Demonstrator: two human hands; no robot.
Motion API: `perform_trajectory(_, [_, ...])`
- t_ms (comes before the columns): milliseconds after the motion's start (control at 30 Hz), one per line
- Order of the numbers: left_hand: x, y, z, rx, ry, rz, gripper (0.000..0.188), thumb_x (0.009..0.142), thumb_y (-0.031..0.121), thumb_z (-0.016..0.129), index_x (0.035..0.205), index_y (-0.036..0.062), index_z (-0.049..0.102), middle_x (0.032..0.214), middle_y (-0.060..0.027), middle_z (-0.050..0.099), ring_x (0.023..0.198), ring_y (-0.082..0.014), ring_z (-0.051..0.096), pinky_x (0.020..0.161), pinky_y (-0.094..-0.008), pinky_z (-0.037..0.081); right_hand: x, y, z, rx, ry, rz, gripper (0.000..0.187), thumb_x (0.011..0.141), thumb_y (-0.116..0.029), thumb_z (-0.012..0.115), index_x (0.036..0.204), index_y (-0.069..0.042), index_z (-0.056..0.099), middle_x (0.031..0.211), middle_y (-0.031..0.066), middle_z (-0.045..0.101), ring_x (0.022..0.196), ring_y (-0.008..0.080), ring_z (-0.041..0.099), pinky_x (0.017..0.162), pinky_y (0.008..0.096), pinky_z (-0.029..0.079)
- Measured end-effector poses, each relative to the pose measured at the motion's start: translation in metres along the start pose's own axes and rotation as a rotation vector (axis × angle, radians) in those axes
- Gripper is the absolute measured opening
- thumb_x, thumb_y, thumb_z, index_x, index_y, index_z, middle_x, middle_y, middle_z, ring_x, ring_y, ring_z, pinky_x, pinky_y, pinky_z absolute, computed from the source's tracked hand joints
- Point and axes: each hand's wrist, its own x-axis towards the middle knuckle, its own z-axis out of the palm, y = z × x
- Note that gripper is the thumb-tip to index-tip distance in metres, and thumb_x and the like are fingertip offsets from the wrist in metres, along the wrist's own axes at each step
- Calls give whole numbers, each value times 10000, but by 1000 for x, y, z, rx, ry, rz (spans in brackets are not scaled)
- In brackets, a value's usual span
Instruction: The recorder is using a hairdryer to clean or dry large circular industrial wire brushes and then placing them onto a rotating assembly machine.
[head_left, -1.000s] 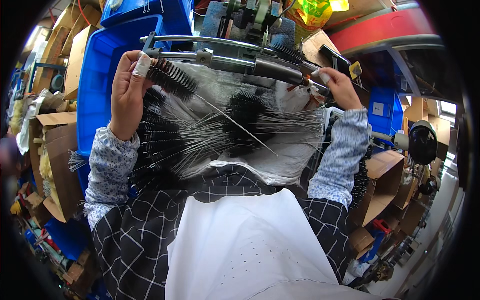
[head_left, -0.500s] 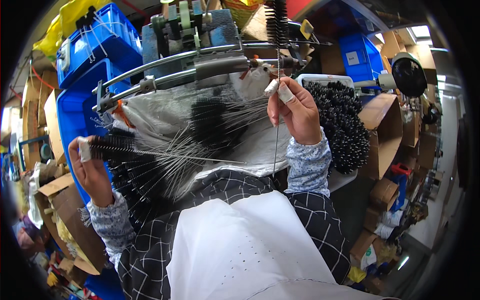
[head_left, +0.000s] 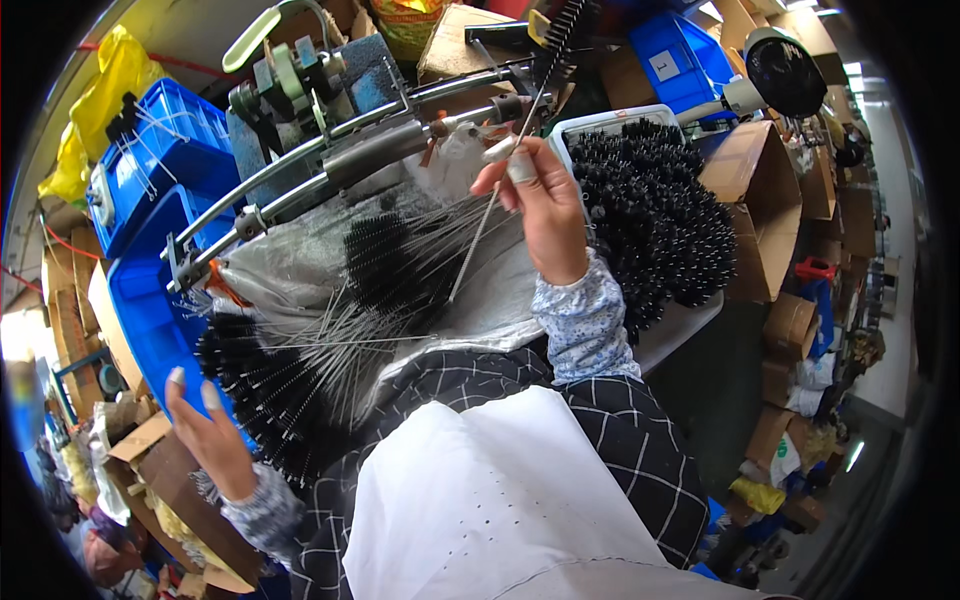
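Note:
My right hand (head_left: 545,205) pinches a wire-stemmed brush (head_left: 565,40) by its twisted metal stem. The black bristles point up and away, while the bare stem slants down over my lap. White wraps cover some fingertips of both hands. On the left, my left hand (head_left: 215,440) is empty with its fingers apart, beside a fanned heap of black brushes (head_left: 270,390) whose wire stems point right. Another bunch of these brushes (head_left: 385,260) lies just beyond, stems pointing the other way, on a whitish plastic sheet (head_left: 500,300).
A metal roller bar (head_left: 380,150) with a machine behind crosses the far side. At right, a white tub (head_left: 690,325) holds a pile of short black brushes (head_left: 645,215). Blue crates (head_left: 145,300) stand at left; an open cardboard box (head_left: 760,200) is at far right.
My left hand has let go of a brush onto the left heap and moved down, its fingers opening. My right hand's brush has tilted, bristles rightward, stem end leftward. The whole view has turned slightly.

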Motion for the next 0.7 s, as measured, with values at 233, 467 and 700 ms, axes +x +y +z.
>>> perform_trajectory(233, [-41,122,37,-776,-550,15,402,819,72,500,1171,-17,326,1102,-155,461,925,-234,504,812,-307,392,-29,17,49,371,-267,101,228,900,-256,384,912,-46,473,764,115,609,531,71,507,502,179,415])
perform_trajectory(467, [-49,117,71,-1049,-597,-202,122,881,104,413,977,32,437,597,53,377,482,-12,304,414,-160,219,36,40,-89,-345,-72,-205,201,853,-119,461,1011,-9,517,797,63,617,746,125,597,674,233,469])
perform_trajectory(700, [-34,154,81,-793,-705,-53,90,835,55,468,880,2,525,653,-40,530,591,-87,479,556,-217,400,205,183,-229,-973,466,440,635,707,-348,601,1188,-1,376,1164,208,449,1109,316,410,946,369,310])
